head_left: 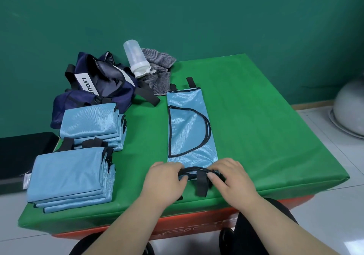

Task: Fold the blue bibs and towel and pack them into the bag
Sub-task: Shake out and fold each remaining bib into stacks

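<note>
Your left grip (165,178) and right grip (234,179) were both at the near end of the blue bib (189,128), fingers curled over its rolled edge and pinching it, the two grips close together. Between them a black strap (201,183) ran from that edge toward you, ending near the front rim of the surface (266,126); your right thumb lay just beside it.

The bib stretched away from your grips as a long narrow strip, flat on the green cover, with a dark half-round seam on its top face and two short black tabs at its far end.

To your left sat a near stack of folded bibs (67,176), and just beyond it, touching, a far stack (90,122). Behind the far stack lay the navy bag (94,89), slumped and open at the top, its white label partly hidden. Beside the bag a clear bottle (136,57) stood tilted, white cap down, against the crumpled grey striped towel (159,67).

A black box (19,156) stood off the left edge, and a pale domed object (348,112) rested on the floor far right.
</note>
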Available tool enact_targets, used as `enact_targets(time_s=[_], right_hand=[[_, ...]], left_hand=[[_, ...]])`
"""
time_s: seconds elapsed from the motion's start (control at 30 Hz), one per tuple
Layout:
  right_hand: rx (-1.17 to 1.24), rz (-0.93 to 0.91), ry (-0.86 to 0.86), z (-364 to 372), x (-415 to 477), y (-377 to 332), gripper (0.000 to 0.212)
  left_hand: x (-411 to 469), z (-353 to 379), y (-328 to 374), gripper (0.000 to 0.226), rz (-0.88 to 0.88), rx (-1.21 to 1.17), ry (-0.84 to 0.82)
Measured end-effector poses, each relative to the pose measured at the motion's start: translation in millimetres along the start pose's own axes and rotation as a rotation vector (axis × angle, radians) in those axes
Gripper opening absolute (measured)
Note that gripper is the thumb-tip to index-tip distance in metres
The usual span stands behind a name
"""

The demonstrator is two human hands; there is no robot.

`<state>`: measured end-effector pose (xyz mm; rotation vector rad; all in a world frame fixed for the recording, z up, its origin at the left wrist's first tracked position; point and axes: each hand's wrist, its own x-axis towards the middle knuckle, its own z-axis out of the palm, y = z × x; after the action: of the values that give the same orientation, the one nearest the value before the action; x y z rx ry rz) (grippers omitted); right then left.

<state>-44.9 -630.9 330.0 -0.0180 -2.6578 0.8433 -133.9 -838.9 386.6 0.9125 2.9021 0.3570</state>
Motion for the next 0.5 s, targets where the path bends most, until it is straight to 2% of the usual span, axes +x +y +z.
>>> enact_targets(time_s=[0.1, 0.2, 0.33, 0.5], right_hand=[[0.045, -0.019, -0.019, -2.4, -2.4, 2.5, 0.026], [0.068, -0.078, -0.029, -3.8, -5.6, 4.3, 0.033], [0.063, -0.119, -0.075, -7.5, -9.7, 6.9, 0.045], [0.002, -0.127, -0.141, -9.7, -14.3, 9.1, 0.043]], left_hand=[[-3.2, -3.4, -4.5, 0.024, 0.029, -0.039, -0.007], [-7.4, -7.5, -14.3, 0.022, 0.091, -0.058, -0.065], [-14.4, -11.8, -34.2, 0.035, 0.218, -0.122, -0.177], [-22.2, -8.7, -53.0, 0.043, 0.337, -0.176, -0.167]])
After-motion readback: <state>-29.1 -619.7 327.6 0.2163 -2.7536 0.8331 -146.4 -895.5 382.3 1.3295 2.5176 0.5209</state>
